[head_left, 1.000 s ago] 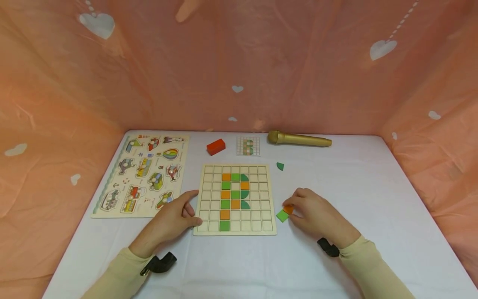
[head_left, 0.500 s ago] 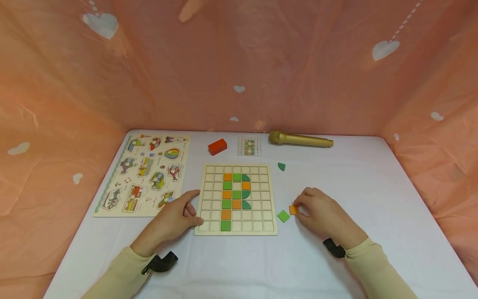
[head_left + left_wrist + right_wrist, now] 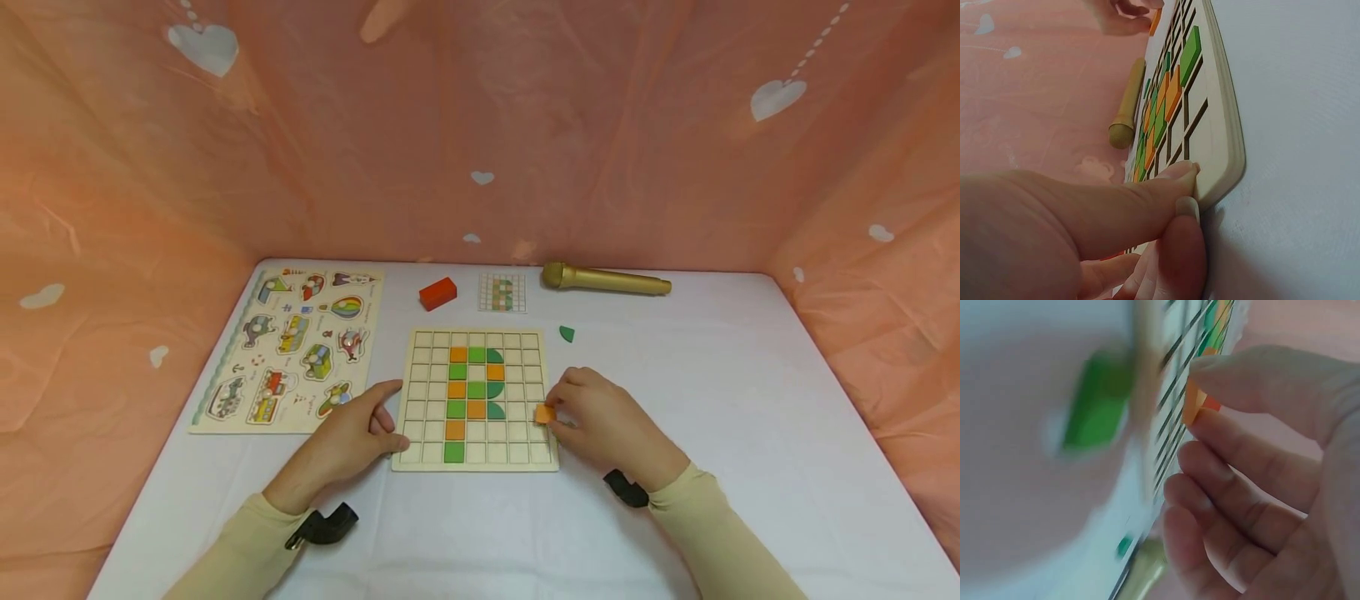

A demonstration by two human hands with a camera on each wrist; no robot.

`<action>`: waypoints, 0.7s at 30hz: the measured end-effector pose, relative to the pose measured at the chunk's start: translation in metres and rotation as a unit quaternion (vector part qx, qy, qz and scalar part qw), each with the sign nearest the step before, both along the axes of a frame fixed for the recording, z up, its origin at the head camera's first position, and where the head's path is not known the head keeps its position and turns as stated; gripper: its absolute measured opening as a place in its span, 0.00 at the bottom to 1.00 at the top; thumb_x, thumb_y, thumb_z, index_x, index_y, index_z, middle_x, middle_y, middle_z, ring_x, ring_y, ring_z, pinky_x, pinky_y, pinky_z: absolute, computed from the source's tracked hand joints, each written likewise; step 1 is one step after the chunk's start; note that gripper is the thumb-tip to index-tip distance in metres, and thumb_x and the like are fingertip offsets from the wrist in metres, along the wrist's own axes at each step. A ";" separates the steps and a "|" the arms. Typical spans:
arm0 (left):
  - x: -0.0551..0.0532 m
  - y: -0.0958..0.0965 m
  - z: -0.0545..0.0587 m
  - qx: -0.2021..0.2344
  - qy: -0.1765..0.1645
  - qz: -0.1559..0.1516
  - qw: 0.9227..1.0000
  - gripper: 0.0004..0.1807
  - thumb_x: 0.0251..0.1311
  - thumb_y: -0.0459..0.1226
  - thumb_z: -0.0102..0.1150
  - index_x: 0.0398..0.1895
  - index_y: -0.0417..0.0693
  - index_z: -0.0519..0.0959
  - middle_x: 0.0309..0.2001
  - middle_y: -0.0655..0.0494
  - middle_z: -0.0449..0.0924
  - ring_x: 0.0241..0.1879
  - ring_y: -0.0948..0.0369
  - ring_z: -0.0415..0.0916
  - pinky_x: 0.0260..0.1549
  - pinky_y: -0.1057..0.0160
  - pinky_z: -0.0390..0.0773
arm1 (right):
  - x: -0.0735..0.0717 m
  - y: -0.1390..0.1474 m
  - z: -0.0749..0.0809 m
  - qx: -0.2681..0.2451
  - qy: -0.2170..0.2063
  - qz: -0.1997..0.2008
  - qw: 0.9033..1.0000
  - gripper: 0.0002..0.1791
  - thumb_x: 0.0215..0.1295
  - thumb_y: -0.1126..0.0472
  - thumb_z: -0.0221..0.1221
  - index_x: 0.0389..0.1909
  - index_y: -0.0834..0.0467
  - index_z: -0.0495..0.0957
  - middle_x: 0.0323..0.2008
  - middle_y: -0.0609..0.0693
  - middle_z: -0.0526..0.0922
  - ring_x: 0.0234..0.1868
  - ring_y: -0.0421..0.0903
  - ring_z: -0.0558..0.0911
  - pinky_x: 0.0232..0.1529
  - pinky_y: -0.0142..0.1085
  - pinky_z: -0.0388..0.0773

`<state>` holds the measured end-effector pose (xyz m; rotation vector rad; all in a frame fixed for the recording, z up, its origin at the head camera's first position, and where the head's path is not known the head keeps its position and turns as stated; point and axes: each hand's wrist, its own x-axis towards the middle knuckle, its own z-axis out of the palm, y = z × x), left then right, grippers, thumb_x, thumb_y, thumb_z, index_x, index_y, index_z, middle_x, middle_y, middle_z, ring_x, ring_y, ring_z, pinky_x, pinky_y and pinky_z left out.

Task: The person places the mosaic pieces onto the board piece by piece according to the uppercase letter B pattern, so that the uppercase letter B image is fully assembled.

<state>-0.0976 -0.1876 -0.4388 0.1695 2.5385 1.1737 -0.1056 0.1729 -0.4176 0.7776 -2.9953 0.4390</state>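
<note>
My right hand pinches an orange square tile between thumb and forefinger, over the right edge of the wooden grid board. In the right wrist view the pinched tile stands tilted near the grid. My left hand grips the board's left edge, the thumb on top near the corner. Orange, green and dark green pieces sit in the grid, among them a green tile at the bottom. A loose green square tile lies beside the board, hidden by my right hand in the head view.
A dark green quarter-round piece lies right of the board. Behind it are a gold microphone, a small pattern card and a red block. A vehicle picture puzzle lies at left. Pink curtains surround the table.
My right hand slid the orange tile away from the green one, then carried it left to the board's right edge. My left hand keeps its hold on the board.
</note>
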 end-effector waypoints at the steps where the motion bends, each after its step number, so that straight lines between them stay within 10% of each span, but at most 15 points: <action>1: 0.000 0.000 0.000 0.000 -0.001 0.000 1.000 0.47 0.60 0.37 0.79 0.81 0.42 0.66 0.39 0.54 0.80 0.34 0.60 0.75 0.36 0.65 0.72 | -0.001 -0.006 0.000 -0.001 0.000 0.008 1.000 0.09 0.61 0.58 0.76 0.40 0.55 0.89 0.39 0.44 0.82 0.45 0.42 0.79 0.49 0.41 0.85; 21: -0.001 -0.001 -0.003 -0.002 -0.006 0.003 1.000 0.48 0.60 0.37 0.79 0.82 0.44 0.66 0.39 0.54 0.80 0.34 0.61 0.75 0.36 0.65 0.72 | 0.012 -0.071 -0.013 -0.013 0.005 0.101 0.995 0.04 0.64 0.56 0.75 0.37 0.50 0.89 0.35 0.40 0.80 0.40 0.39 0.76 0.39 0.31 0.78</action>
